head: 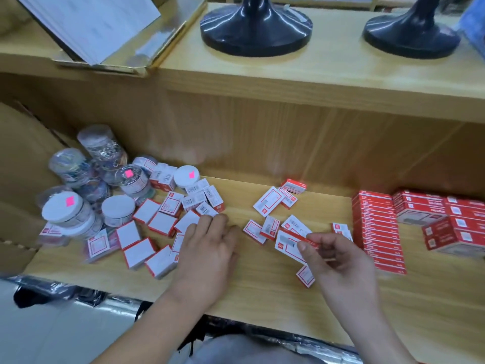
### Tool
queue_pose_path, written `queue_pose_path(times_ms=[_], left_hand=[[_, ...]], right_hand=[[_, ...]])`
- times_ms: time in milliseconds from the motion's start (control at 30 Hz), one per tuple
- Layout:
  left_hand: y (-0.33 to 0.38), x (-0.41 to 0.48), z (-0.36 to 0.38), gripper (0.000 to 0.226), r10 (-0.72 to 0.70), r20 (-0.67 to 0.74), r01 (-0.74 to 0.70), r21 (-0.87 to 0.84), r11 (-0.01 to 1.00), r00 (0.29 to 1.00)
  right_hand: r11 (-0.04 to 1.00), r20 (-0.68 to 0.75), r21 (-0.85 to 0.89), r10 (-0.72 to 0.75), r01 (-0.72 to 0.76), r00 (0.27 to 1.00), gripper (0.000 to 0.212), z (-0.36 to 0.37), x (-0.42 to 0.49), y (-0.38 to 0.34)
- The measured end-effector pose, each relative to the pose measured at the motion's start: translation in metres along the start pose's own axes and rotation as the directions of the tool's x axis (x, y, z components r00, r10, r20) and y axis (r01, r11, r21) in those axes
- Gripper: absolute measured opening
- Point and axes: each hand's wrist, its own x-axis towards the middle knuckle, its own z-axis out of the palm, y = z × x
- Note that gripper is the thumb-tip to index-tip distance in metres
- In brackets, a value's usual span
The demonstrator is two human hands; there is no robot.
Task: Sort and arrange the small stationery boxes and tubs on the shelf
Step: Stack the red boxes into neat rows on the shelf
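Observation:
Several small red-and-white boxes [162, 222] lie scattered on the left of the wooden shelf [262, 290], and a looser group [270, 200] sits in the middle. Clear tubs with white lids [118, 208] are piled at the far left. My left hand [210, 248] rests flat on the shelf, fingertips touching the boxes at the pile's edge. My right hand [338, 256] pinches a small red box [301, 239] between thumb and fingers, just above the shelf. A neat stack of red boxes [378, 232] stands on the right.
More red cartons [451, 219] are stacked at the far right. A cardboard box [23, 185] stands left of the tubs. On the upper shelf sit two black round bases [256, 30], [412, 35] and a tray with white paper [99, 32].

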Motion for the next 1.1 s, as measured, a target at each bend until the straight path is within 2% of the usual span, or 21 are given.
queue_pose_path(times_ms=[67,133,167,233,367,433,500,533,567,600,633,667,700,800,933,1000,1100], left_hand=[[0.008,0.003,-0.005,0.038,0.008,-0.035,-0.012,-0.135,0.991,0.999],[0.02,0.008,-0.013,0.036,0.016,-0.054,-0.036,-0.391,0.92,0.998],[0.028,0.011,-0.018,0.037,0.015,-0.016,-0.022,-0.541,0.841,1.0],[0.046,0.017,-0.022,0.039,0.011,0.151,0.112,-0.782,0.613,0.989],[0.067,0.028,-0.013,0.035,-0.073,0.325,0.332,-0.895,0.297,0.943],[0.072,0.036,-0.008,0.034,-0.042,0.386,0.385,-0.895,0.224,0.922],[0.076,0.046,-0.007,0.03,0.051,0.379,0.353,-0.897,0.267,0.924],[0.075,0.051,-0.003,0.03,0.088,0.329,0.28,-0.894,0.35,0.94],[0.072,0.059,0.002,0.034,0.114,0.238,0.156,-0.862,0.482,0.964],[0.067,0.07,0.009,0.038,0.167,0.14,-0.006,-0.748,0.664,0.976],[0.063,0.079,0.014,0.042,0.245,0.088,-0.151,-0.575,0.804,0.965],[0.061,0.089,0.019,0.046,0.314,0.101,-0.238,-0.448,0.861,0.944],[0.06,0.096,0.024,0.049,0.374,0.141,-0.292,-0.401,0.868,0.917],[0.065,0.105,0.031,0.049,0.473,0.235,-0.346,-0.429,0.834,0.849],[0.068,0.108,0.032,0.048,0.403,0.207,-0.3,-0.395,0.868,0.892],[0.073,0.104,0.021,0.049,0.352,0.143,-0.275,-0.388,0.88,0.925],[0.094,0.094,-0.006,0.033,0.273,0.132,-0.149,-0.583,0.799,0.953]], right_hand=[[1.0,0.02,0.009,0.012,-0.012,1.0,0.013,-0.001,-0.001,0.0],[1.0,0.034,-0.028,0.002,-0.001,0.999,0.016,-0.006,0.0,0.005],[0.999,0.04,-0.044,0.006,-0.004,0.999,0.017,-0.009,0.001,0.007],[0.999,0.035,-0.031,0.028,-0.027,0.999,0.014,-0.014,0.0,0.006],[0.988,-0.03,0.123,0.095,-0.091,0.995,0.027,-0.029,0.001,0.004],[0.978,-0.042,0.173,0.126,-0.117,0.991,0.035,-0.038,0.001,0.004],[0.97,-0.051,0.202,0.147,-0.134,0.988,0.038,-0.045,-0.001,0.006],[0.964,-0.062,0.224,0.159,-0.142,0.985,0.037,-0.048,-0.003,0.007],[0.959,-0.084,0.239,0.175,-0.151,0.981,0.035,-0.052,-0.004,0.008],[0.955,-0.111,0.251,0.192,-0.16,0.975,0.033,-0.056,-0.006,0.009],[0.952,-0.135,0.259,0.204,-0.165,0.97,0.032,-0.061,-0.009,0.01],[0.947,-0.154,0.272,0.216,-0.168,0.964,0.032,-0.066,-0.012,0.01],[0.94,-0.174,0.295,0.228,-0.17,0.958,0.031,-0.072,-0.015,0.011],[0.922,-0.217,0.347,0.256,-0.171,0.942,0.031,-0.088,-0.024,0.015],[0.937,-0.262,0.309,0.251,-0.165,0.932,0.034,-0.103,-0.034,0.026],[0.951,-0.277,0.262,0.237,-0.164,0.931,0.035,-0.11,-0.039,0.034],[0.992,-0.298,0.075,0.115,-0.097,0.948,0.036,-0.122,-0.045,0.046]])
